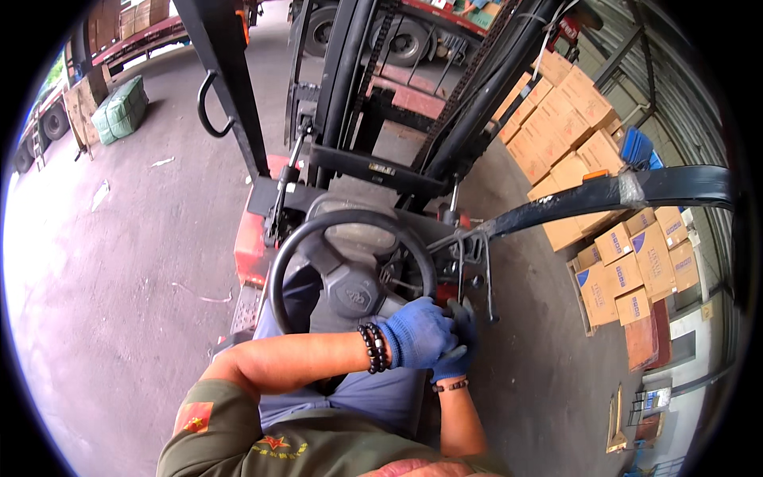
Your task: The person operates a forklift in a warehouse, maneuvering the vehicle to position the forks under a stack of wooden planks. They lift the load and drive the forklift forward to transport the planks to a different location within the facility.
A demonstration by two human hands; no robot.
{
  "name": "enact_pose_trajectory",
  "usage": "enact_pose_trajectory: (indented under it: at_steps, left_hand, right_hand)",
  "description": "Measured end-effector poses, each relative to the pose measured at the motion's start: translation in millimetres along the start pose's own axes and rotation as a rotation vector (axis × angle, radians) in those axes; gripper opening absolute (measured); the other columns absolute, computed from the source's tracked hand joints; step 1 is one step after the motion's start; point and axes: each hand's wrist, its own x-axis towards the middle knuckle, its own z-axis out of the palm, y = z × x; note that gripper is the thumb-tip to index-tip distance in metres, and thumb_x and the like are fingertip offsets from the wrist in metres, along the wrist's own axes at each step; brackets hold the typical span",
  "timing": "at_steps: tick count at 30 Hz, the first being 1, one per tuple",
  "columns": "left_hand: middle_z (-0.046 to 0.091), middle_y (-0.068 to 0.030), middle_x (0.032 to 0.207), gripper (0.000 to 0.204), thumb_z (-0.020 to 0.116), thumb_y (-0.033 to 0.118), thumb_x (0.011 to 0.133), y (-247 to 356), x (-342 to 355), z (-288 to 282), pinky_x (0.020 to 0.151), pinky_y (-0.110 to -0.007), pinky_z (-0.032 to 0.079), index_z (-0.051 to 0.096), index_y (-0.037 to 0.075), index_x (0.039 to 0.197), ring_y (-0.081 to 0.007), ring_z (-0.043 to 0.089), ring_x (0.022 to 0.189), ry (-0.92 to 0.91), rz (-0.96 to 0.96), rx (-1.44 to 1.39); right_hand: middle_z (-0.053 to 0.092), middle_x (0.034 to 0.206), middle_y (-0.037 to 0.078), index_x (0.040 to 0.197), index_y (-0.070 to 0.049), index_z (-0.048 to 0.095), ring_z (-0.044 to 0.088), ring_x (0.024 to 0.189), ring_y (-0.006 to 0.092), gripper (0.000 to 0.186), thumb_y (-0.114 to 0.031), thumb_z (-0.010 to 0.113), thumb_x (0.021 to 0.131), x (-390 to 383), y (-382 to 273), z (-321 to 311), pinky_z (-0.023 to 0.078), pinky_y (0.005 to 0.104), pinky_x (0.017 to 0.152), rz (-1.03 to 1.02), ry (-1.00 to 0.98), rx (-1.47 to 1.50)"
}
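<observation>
My left hand (419, 332), in a blue knit glove, reaches across in front of me to the lower right of the black steering wheel (277, 278). Its fingers are curled against my right hand (465, 338), and whatever they may grip is hidden. The right hand wears a blue glove with dark grey fingers; these point upward, with the thumb apart. Just beyond them stand thin control levers (489, 278). Whether the right fingers touch a lever cannot be told. Dark bead bracelets (373, 347) circle my left wrist.
I sit on a forklift whose mast (338, 87) rises ahead. Stacked cartons (560, 119) and more cartons (624, 270) stand at the right, beyond a black frame bar (556, 208). A truck (413, 40) is ahead. A green wrapped bale (121, 110) lies far left.
</observation>
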Motion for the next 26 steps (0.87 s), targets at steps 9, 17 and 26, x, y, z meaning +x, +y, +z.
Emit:
enact_pose_trajectory:
  at_steps: [9,17,26]
  left_hand:
    - [0.059,-0.0013,0.066,0.038,0.087,0.037,0.089,25.8,-113.7,-52.5,0.061,-0.044,0.047,0.064,0.018,0.064,-0.0254,0.064,0.064,-0.030,-0.020,-0.031]
    - [0.064,-0.0064,0.073,0.029,0.085,0.013,0.078,-4.3,-180.7,-140.0,0.060,-0.044,0.045,0.058,0.013,0.067,-0.0317,0.061,0.062,0.158,-0.287,0.141]
    - [0.069,-0.0174,0.080,0.015,0.079,0.009,0.089,-55.9,-172.9,-201.4,0.064,-0.047,0.049,0.067,0.004,0.081,-0.0408,0.065,0.069,0.357,-0.570,0.255]
  right_hand:
    - [0.074,0.134,0.029,0.126,-0.002,0.077,0.073,0.122,0.0473,0.027,-0.011,0.075,0.101,4.0,-29.3,0.9,0.061,0.0519,0.103,0.003,0.012,-0.262]
    - [0.073,0.137,0.028,0.130,-0.003,0.077,0.074,0.122,0.0463,0.030,-0.013,0.076,0.102,0.8,-47.4,7.5,0.061,0.0502,0.104,0.030,0.011,-0.208]
    - [0.074,0.140,0.025,0.135,-0.009,0.077,0.074,0.123,0.0470,0.035,-0.018,0.079,0.101,-6.7,-57.1,14.6,0.062,0.0502,0.103,0.025,-0.001,-0.189]
